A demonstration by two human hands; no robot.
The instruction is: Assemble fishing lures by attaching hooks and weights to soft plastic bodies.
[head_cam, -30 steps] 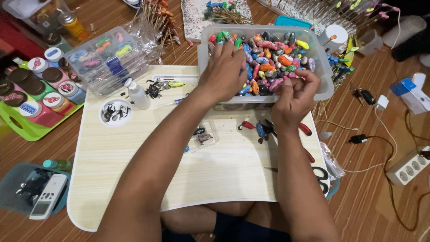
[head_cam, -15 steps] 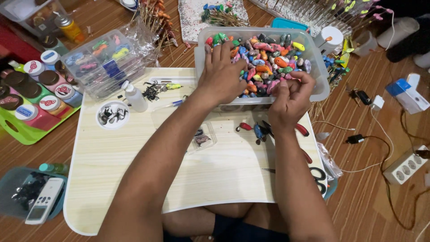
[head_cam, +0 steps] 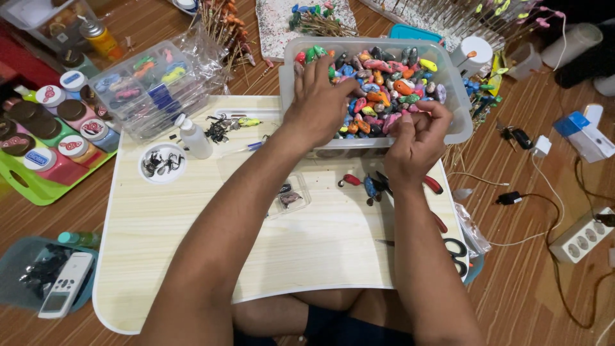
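A clear plastic bin [head_cam: 461, 109] at the far edge of the light wooden lap table [head_cam: 160, 237] is full of small painted, many-coloured pieces [head_cam: 391, 77]. My left hand [head_cam: 320, 106] lies palm down inside the bin, fingers spread over the pieces. My right hand [head_cam: 416, 138] is at the bin's near rim, its fingertips pinched together among the pieces; what they hold is hidden. Red-handled pliers [head_cam: 365, 186] lie on the table just below my right wrist.
A small white bottle [head_cam: 193, 138], a round white dish of dark metal bits [head_cam: 163, 163] and a clear divided box [head_cam: 144, 83] sit left. Paint jars fill a green tray [head_cam: 38, 192]. Scissors [head_cam: 458, 253] lie at the right edge; a power strip [head_cam: 580, 237] and cables are on the floor.
My left hand has slid a little farther into the bin over the pieces. My right hand's fingers keep working at the near rim. The view has shifted slightly.
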